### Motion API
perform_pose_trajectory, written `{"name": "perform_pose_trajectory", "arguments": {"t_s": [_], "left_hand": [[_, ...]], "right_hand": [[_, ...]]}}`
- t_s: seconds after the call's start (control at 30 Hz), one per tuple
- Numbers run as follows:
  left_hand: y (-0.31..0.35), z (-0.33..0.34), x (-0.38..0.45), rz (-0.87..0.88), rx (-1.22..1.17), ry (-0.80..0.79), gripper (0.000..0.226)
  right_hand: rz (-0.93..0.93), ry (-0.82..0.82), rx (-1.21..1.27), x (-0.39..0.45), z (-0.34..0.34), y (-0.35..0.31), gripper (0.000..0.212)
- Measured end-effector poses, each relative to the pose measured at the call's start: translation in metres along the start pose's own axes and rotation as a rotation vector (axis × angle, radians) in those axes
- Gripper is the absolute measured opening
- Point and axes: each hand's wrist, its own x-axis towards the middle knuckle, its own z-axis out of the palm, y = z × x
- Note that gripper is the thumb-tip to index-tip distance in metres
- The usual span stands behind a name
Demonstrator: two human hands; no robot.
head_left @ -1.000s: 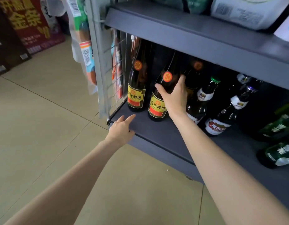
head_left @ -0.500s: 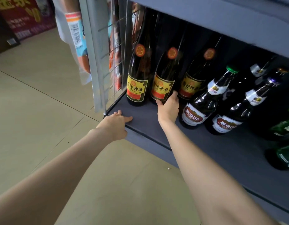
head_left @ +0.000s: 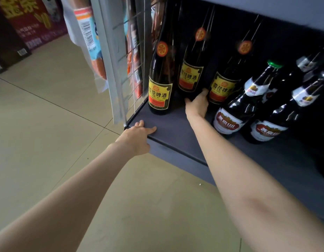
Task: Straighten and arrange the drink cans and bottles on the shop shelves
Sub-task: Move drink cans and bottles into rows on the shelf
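bottles (head_left: pixel 160 79): glossy dark glass, paper labels | shelf (head_left: pixel 175 128): matt grey

Right hand (head_left: pixel 197 104) around middle bottle (head_left: pixel 189 77)

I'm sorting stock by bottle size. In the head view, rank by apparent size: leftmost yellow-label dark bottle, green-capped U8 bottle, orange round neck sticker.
1. Leftmost yellow-label dark glass bottle.
2. Green-capped dark U8 bottle; its nearness makes this unsure.
3. Orange round neck sticker.

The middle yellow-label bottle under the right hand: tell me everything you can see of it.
The middle yellow-label bottle is dark glass, tall, with an orange round neck sticker and a yellow and red label in Chinese characters. It stands further back on the grey shelf than its left neighbour. The right hand grips its base; its cap is out of sight.
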Motion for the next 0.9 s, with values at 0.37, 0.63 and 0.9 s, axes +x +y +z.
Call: {"name": "perform_pose_trajectory", "arguments": {"t_s": [0.37,0.63,0.9], "left_hand": [[0.035,-0.014,-0.033,0.054,-0.228,0.395,0.051],[0.083,-0.114,-0.101,0.624,-0.332,0.996,0.042],[0.134,-0.197,-0.113,0.600,-0.428,1.021,0.043]], "right_hand": [[-0.269,-0.236,-0.094,-0.109,-0.108,0.068,0.069],[-0.971,0.171,-0.551,-0.150,-0.282,-0.002,0.047],[-0.788,0.471,-0.303,-0.139,-0.379,-0.083,0.060]]}}
